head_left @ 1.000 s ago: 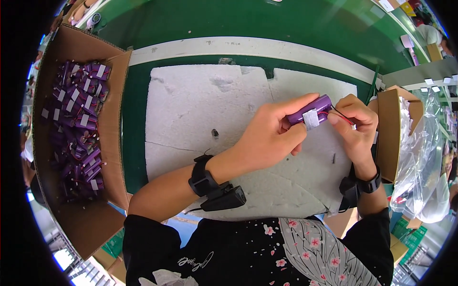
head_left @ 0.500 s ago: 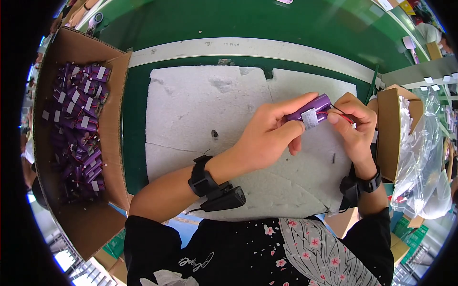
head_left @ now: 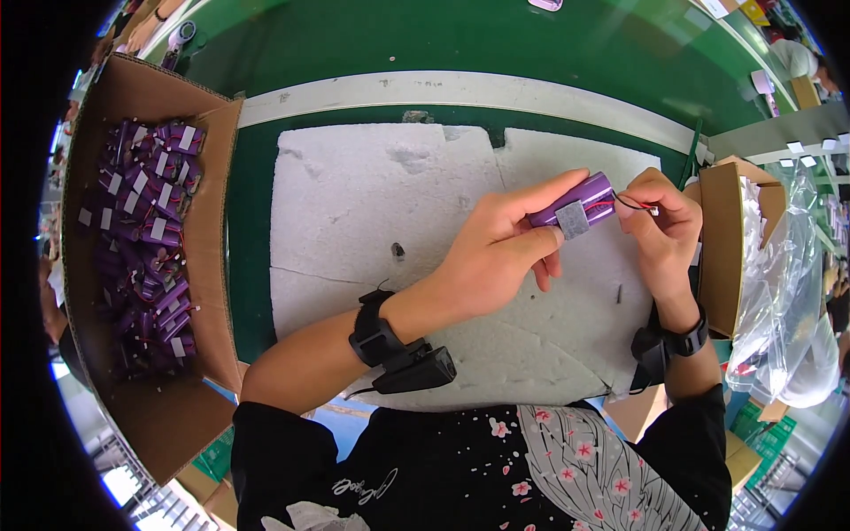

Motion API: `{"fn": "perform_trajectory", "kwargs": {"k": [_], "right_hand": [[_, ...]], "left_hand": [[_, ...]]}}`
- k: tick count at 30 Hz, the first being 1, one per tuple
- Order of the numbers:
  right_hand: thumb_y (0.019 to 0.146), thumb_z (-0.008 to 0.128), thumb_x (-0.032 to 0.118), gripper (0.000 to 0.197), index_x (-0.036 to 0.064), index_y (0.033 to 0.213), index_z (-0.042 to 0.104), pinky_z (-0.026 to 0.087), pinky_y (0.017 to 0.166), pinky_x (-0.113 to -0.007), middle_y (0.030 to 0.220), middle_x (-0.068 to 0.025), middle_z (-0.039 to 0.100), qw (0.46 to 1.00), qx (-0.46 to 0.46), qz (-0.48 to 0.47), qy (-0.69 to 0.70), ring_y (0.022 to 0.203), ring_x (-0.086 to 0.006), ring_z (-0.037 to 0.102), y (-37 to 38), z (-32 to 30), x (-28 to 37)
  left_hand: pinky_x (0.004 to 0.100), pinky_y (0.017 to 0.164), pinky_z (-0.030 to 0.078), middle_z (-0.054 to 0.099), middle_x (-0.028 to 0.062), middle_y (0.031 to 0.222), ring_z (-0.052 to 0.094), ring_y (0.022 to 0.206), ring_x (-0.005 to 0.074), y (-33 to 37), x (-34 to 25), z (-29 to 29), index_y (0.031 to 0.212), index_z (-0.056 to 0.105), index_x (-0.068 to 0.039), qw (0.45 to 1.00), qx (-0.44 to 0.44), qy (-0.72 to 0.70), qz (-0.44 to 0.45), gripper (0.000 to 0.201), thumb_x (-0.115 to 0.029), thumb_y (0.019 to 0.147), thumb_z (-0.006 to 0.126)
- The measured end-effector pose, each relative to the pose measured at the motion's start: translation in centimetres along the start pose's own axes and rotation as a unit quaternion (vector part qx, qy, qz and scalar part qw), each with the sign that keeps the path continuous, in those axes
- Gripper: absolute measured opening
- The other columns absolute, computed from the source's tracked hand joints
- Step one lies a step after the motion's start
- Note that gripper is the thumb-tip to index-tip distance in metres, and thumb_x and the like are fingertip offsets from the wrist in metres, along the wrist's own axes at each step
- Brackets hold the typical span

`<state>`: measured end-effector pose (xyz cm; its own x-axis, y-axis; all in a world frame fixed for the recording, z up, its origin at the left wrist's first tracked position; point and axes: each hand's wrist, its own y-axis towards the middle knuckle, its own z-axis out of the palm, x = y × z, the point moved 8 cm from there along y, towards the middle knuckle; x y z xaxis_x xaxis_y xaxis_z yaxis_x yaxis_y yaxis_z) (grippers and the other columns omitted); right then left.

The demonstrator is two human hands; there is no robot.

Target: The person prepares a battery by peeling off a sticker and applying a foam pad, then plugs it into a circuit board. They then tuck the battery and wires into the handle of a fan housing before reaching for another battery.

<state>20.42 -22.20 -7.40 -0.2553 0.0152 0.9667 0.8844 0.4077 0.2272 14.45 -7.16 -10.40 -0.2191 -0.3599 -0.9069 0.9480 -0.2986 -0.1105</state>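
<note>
A purple battery pack [head_left: 595,188] with a grey foam pad [head_left: 573,220] on its side is held by my left hand [head_left: 496,252], thumb by the pad and fingers behind. Red and black wires [head_left: 630,203] leave the pack's right end and finish in a small white connector [head_left: 654,211]. My right hand [head_left: 664,226] pinches these wires between thumb and forefinger, close to the pack. Both hands are above a white foam sheet [head_left: 354,203].
On the left stands a deep cardboard box [head_left: 208,265] full of similar purple battery packs [head_left: 146,195]. A smaller carton [head_left: 722,239] with white pieces and clear plastic [head_left: 775,292] is on the right. Beyond the foam runs a pale rail [head_left: 460,88] beside a green belt [head_left: 425,40].
The pack has turned slightly in my left hand. My right thumb has shifted, and the wires with their connector now sit higher, bent over the fingers. A pale object on the belt has moved right.
</note>
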Motion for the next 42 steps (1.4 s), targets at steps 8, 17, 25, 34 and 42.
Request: {"fn": "perform_trajectory", "kwargs": {"k": [8, 17, 25, 34, 42], "right_hand": [[0.076, 0.065, -0.011, 0.012, -0.0042, 0.086, 0.067, 0.043, 0.066, -0.023, 0.081, -0.0067, 0.062, 1.000, 0.017, 0.012, 0.010, 0.074, -0.0117, 0.055, 0.1, -0.1, -0.4], [0.076, 0.065, -0.009, 0.008, -0.0023, 0.082, 0.065, 0.038, 0.063, -0.023, 0.080, -0.0062, 0.059, 0.998, 0.026, -0.027, -0.041, 0.070, -0.0112, 0.050, 0.2, 0.5, 0.7], [0.079, 0.067, -0.005, 0.009, -0.0021, 0.088, 0.068, 0.038, 0.062, -0.023, 0.081, -0.0066, 0.060, 0.992, 0.026, -0.058, -0.105, 0.071, -0.0113, 0.051, 0.3, 0.5, 1.2], [0.084, 0.062, -0.008, 0.014, -0.0036, 0.097, 0.065, 0.042, 0.070, -0.022, 0.091, -0.0082, 0.060, 0.999, -0.002, -0.016, -0.034, 0.081, -0.0128, 0.055, -0.3, -1.1, -0.5], [0.085, 0.056, -0.004, 0.010, -0.0017, 0.093, 0.062, 0.038, 0.058, -0.020, 0.087, -0.0039, 0.055, 0.998, 0.007, -0.020, -0.054, 0.067, -0.0078, 0.047, -0.1, -0.7, -0.7]], "left_hand": [[0.0279, 0.058, 0.055, 0.063, 0.0093, 0.100, 0.061, 0.068, 0.0130, 0.0, -0.1, 0.1, 0.142, 0.042, -0.004, 1.000, -0.001, 0.010, -0.007, 0.054, 0.004, 0.089, 0.046], [0.0279, 0.057, 0.054, 0.064, 0.0099, 0.097, 0.062, 0.066, 0.0131, -0.1, -0.3, -0.1, 0.140, 0.045, -0.004, 1.000, 0.000, 0.015, -0.013, 0.055, 0.006, 0.087, 0.044], [0.0283, 0.057, 0.054, 0.064, 0.0101, 0.095, 0.062, 0.066, 0.0138, -0.2, 0.3, -0.4, 0.144, 0.039, -0.004, 1.000, 0.000, -0.023, -0.008, 0.055, 0.003, 0.089, 0.045], [0.0284, 0.056, 0.054, 0.063, 0.0085, 0.087, 0.062, 0.064, 0.0142, 0.4, 1.0, 0.2, 0.145, 0.037, -0.005, 0.997, -0.019, -0.078, -0.001, 0.056, 0.001, 0.091, 0.045], [0.0282, 0.055, 0.053, 0.064, 0.0089, 0.089, 0.061, 0.059, 0.0138, 0.3, 0.8, 0.2, 0.143, 0.042, -0.005, 0.999, -0.012, -0.038, -0.006, 0.056, 0.003, 0.087, 0.044]]}}
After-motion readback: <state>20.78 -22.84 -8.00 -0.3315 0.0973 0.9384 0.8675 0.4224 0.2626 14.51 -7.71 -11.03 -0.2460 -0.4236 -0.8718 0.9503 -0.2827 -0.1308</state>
